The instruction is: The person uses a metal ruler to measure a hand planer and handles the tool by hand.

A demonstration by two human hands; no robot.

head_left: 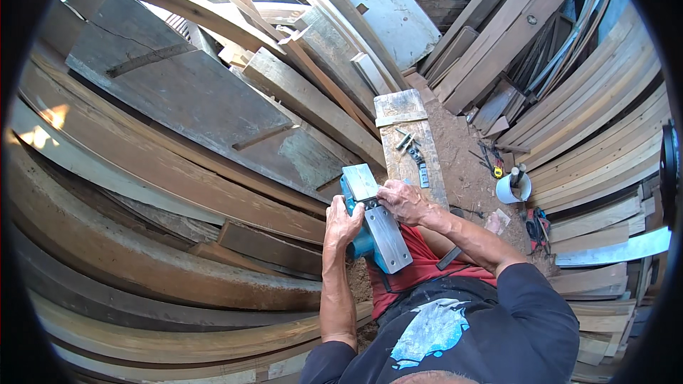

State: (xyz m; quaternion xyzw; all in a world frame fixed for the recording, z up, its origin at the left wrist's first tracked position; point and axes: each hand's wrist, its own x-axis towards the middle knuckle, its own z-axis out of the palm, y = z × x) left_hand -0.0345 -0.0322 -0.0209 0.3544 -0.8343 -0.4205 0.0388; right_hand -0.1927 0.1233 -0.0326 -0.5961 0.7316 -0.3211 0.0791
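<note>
A teal electric hand planer (387, 236) rests upside down over my lap, its flat metal sole facing up. My left hand (343, 220) grips the planer's left side, the thumb at the gap between the two sole plates. On the other side, my right hand (403, 203) is closed with bent fingers at the same gap, near the cutter drum. Whatever its fingertips pinch, if anything, is hidden. Just beyond the planer stands a narrow wooden bench (409, 144). A small metal tool with a T-shaped end (406, 141) and a dark tool with a grey label (422, 171) lie on it.
Long boards (178, 199) are stacked along the left, with more planks (605, 121) on the right. A white bucket (514, 188) holding tools stands on the sawdust-covered floor, beside a yellow tape measure (497, 171). Red-and-black tools (538, 230) lie nearer me. Leaning timber (334, 50) fills the back.
</note>
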